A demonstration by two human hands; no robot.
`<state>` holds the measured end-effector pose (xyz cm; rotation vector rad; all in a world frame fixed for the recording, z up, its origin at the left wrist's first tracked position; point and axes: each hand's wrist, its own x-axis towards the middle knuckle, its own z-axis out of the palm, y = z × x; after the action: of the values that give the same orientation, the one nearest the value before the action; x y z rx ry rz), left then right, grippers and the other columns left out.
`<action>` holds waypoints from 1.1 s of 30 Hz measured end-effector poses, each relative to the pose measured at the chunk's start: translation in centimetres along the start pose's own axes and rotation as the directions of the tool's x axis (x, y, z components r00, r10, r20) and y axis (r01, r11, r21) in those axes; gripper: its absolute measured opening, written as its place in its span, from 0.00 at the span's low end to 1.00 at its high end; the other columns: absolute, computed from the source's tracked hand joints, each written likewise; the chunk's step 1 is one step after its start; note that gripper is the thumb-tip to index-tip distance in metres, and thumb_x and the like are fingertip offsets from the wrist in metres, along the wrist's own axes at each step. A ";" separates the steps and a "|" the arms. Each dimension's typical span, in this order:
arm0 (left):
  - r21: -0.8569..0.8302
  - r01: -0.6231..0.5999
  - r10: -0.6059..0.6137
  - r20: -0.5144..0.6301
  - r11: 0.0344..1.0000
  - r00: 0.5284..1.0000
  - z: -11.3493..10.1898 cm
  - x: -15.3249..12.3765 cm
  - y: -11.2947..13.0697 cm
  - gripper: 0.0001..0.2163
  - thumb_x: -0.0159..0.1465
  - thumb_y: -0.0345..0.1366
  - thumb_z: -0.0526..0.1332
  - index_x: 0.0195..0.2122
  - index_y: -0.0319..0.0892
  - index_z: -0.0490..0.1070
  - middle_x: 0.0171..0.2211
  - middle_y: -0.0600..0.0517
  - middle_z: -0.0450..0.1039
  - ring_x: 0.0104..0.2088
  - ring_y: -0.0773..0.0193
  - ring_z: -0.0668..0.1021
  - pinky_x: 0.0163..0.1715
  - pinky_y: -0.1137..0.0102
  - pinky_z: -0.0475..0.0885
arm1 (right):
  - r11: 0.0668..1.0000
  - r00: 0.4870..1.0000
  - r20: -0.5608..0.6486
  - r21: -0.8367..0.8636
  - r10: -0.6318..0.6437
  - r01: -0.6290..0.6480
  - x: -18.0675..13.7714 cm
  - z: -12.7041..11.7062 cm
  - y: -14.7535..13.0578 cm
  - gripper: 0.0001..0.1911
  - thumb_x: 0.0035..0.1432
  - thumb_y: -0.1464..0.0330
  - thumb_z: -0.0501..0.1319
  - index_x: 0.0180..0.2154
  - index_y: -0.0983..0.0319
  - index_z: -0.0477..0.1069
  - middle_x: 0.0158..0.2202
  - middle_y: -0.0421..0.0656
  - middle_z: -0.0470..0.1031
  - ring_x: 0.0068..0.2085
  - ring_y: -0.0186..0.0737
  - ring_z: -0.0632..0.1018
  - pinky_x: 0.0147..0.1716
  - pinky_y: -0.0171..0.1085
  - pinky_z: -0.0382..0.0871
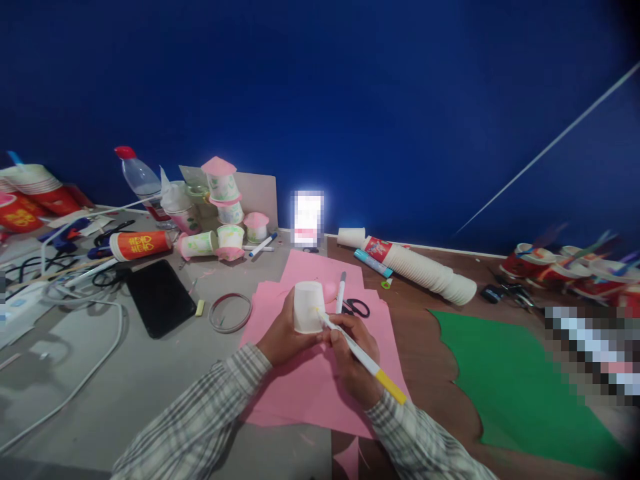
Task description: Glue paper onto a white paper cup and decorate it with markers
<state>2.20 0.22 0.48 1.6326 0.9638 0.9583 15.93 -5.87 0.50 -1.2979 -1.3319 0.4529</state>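
Note:
My left hand [283, 337] is closed around a white paper cup [309, 303], which is held upside down over pink paper [300, 393]. In my right hand [357, 357] is a white marker [363, 357] with a yellow end, its tip touching the side of the cup. Small yellow marks show on the cup near that tip. Just behind my right hand lie black-handled scissors [357, 307] and another marker [342, 287] with a grey cap.
Decorated paper cups [223, 200] with pink tops are stacked at the back left. A black phone [159, 298], a tape ring [230, 313] and cables lie left. Right are a long row of nested cups [425, 270], green paper [515, 387] and red cups [530, 260].

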 end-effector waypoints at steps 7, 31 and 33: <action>-0.027 0.020 -0.020 0.010 0.999 1.000 0.0 0.0 0.1 0.36 0.42 0.39 0.70 0.51 0.46 0.53 0.44 0.49 0.65 0.41 0.56 0.71 0.40 0.61 0.70 | 1.000 1.000 0.008 -0.009 0.014 -0.014 0.0 0.2 0.0 0.09 0.51 0.66 0.56 0.34 0.60 0.71 0.25 0.40 0.77 0.22 0.39 0.77 0.21 0.34 0.72; 0.004 -0.002 0.002 -0.020 1.000 1.000 0.0 0.0 -0.3 0.37 0.42 0.39 0.70 0.52 0.47 0.53 0.47 0.49 0.63 0.45 0.54 0.69 0.43 0.61 0.69 | 0.999 1.000 -0.011 -0.042 0.011 -0.011 0.0 0.1 0.2 0.09 0.51 0.66 0.56 0.33 0.61 0.71 0.22 0.38 0.75 0.19 0.37 0.74 0.18 0.32 0.68; 0.005 -0.015 0.015 -0.023 1.000 1.000 0.0 0.0 -0.3 0.37 0.42 0.38 0.70 0.51 0.47 0.53 0.47 0.49 0.63 0.46 0.54 0.69 0.43 0.61 0.69 | 0.999 1.000 -0.008 -0.036 0.014 -0.015 -0.1 0.2 0.3 0.09 0.51 0.66 0.56 0.34 0.61 0.71 0.23 0.39 0.75 0.20 0.37 0.74 0.19 0.33 0.68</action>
<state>2.20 0.30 0.20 1.6384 0.9714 0.9875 15.87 -5.77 0.19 -1.3381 -1.3303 0.4355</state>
